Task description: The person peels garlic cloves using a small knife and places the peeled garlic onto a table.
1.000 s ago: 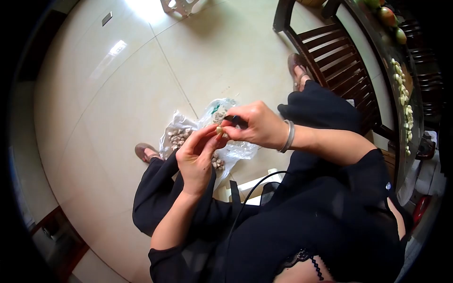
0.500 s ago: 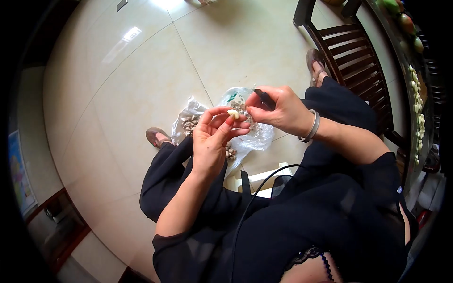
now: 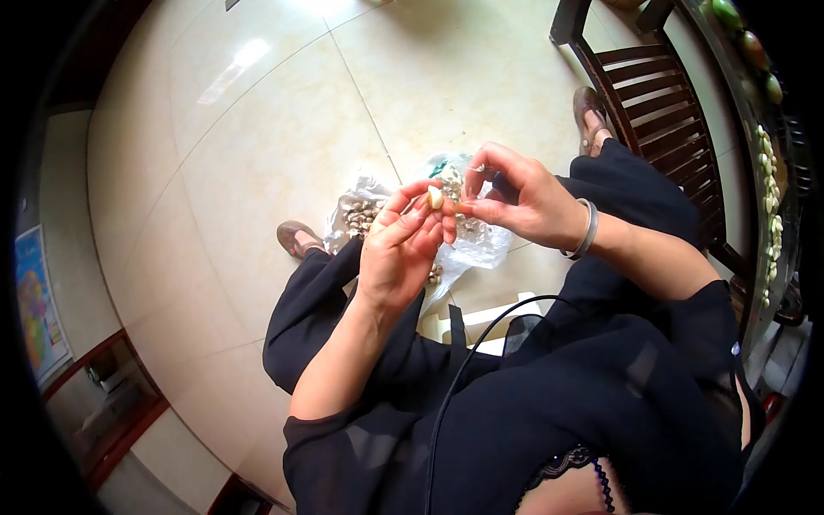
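Observation:
My left hand pinches a pale, peeled garlic clove between thumb and fingertips. Right beside it, my right hand has its thumb tip close to the clove. A small knife with a black handle is tucked in the right hand, mostly covered by the fingers; its blade cannot be made out. Below the hands, unpeeled garlic cloves lie on a white plastic bag on the floor. Another plastic bag holds pale skins, partly hidden by my hands.
A dark slatted wooden chair stands at the right. Past it, a row of peeled cloves and some green-red fruit lie along a dark table edge. Part of a white plastic stool shows beneath me. A black cable crosses my front.
My right hand has turned, so the knife handle is now mostly hidden and the thumb reaches toward the clove. My left hand keeps its pinch. The whole view has shifted slightly.

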Available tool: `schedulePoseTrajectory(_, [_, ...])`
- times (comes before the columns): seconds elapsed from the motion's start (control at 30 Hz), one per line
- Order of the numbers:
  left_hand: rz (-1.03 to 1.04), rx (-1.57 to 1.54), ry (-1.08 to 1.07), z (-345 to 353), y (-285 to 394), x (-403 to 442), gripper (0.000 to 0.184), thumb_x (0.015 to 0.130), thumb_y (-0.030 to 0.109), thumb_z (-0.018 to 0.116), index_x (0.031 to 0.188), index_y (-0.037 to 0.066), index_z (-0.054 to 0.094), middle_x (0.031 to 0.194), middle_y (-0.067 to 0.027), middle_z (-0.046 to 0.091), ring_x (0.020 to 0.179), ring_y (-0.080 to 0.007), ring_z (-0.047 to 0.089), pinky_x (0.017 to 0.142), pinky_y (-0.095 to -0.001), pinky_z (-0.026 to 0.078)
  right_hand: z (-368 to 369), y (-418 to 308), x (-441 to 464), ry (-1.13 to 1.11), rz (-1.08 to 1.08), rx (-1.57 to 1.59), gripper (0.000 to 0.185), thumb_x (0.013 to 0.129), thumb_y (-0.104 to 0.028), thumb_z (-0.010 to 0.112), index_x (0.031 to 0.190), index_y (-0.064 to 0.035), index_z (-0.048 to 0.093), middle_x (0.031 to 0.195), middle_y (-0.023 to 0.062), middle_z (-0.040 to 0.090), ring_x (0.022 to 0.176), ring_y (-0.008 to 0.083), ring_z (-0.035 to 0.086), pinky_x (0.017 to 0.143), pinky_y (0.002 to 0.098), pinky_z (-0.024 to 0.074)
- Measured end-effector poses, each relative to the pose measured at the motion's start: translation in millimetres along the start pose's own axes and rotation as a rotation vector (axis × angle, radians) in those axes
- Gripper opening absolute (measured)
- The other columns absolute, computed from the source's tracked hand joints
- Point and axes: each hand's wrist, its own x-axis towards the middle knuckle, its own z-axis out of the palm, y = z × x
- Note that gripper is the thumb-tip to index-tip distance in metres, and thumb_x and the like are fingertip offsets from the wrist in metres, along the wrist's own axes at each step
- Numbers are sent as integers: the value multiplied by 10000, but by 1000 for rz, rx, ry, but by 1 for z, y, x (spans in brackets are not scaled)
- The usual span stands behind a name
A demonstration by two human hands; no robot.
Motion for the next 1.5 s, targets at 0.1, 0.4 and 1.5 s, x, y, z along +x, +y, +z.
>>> schedulePoseTrajectory(0.1, [-42,-8,-56,-5,1,1,306,854,95,491,1133,-25,450,904,-108,555,762,-176,539,653,-260,435,2,4,1,6,-34,71,136,829,-100,575,887,-9,493,687,16,523,621,56,497,556,195,410])
schedulePoseTrajectory(0.4, [-32,64,-41,-4,2,-3,350,839,85,518,1157,-26,424,877,-92,546,707,-139,530,595,-228,419,-1,-7,0,-115,117,132,137,852,-134,552,811,-4,538,595,15,526,523,60,501,479,195,396])
schedulePoseTrajectory(1.5, [163,531,22,19,-17,19,264,862,172,538,1056,5,473,866,-64,551,630,-127,526,518,-215,426,16,23,2,343,22,-213,290,784,-266,556,744,21,571,680,236,573,694,388,579,620,434,466])
